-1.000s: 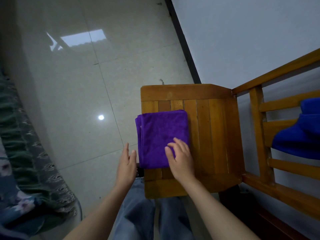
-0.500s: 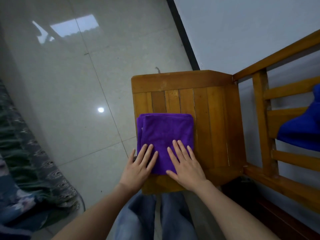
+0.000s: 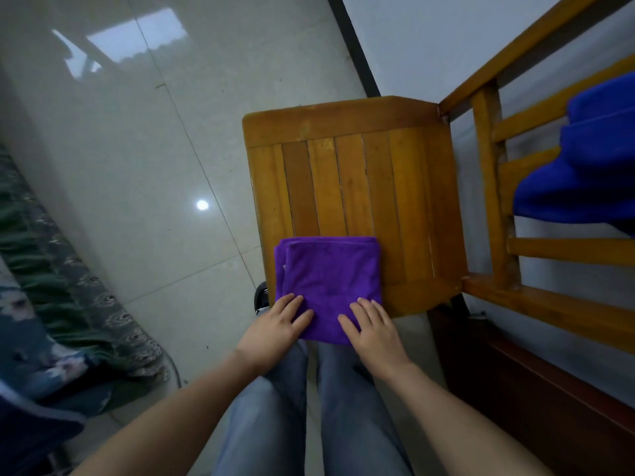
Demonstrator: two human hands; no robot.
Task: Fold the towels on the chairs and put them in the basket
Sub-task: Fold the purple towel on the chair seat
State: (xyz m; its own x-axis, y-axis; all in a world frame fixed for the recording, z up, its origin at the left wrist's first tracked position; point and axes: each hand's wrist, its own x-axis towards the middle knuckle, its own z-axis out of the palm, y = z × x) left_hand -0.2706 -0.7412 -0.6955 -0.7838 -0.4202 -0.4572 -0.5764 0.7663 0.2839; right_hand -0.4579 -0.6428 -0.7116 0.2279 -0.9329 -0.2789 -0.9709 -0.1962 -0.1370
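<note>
At right edge, half-seen blue towel [image 3: 584, 159]

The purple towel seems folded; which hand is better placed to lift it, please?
Probably left: the left hand rests on the purple towel beside its loose layered edges; the right hand rests near the folded side.

Glossy pale floor tiles [image 3: 137, 166] carry a bright rectangular reflection [image 3: 137, 42] and a round light glint [image 3: 202, 205]. A white wall [image 3: 429, 39] rises above a dark baseboard [image 3: 353, 46].

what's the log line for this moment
towel: folded, overhangs chair near edge | left hand: flat on towel | right hand: flat on towel | basket: unseen
</note>
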